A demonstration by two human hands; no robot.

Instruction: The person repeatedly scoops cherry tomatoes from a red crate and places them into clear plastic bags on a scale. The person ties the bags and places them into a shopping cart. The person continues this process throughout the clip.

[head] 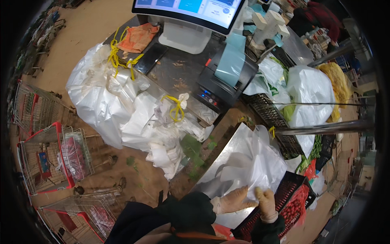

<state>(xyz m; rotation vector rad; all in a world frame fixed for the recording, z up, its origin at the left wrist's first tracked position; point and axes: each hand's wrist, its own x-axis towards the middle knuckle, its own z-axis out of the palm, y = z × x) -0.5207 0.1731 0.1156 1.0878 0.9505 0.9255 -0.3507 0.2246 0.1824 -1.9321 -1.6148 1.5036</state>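
Note:
A clear plastic bag (263, 164) spreads over a metal weighing plate (225, 166). Its near edge is pinched in the fingers of my right hand (267, 205), which wears a pale thin glove. My left hand (233, 200), gloved alike, lies just left of it above the plate's near part. The left thumb and fingers are apart, close to the bag's edge; whether they touch the film is hard to see. Beside my right hand is a black plastic crate (286, 186), with a red mesh bag of small round red produce (294, 206) next to it.
A black label printer (210, 88), a touchscreen (189, 12) and a phone (151, 58) stand or lie on the dark counter. White plastic bags (100, 100) hang over its edge with yellow ties (113, 56). Shopping carts (58, 158) stand left. A metal pole (323, 129) crosses the right, before bagged vegetables (310, 94).

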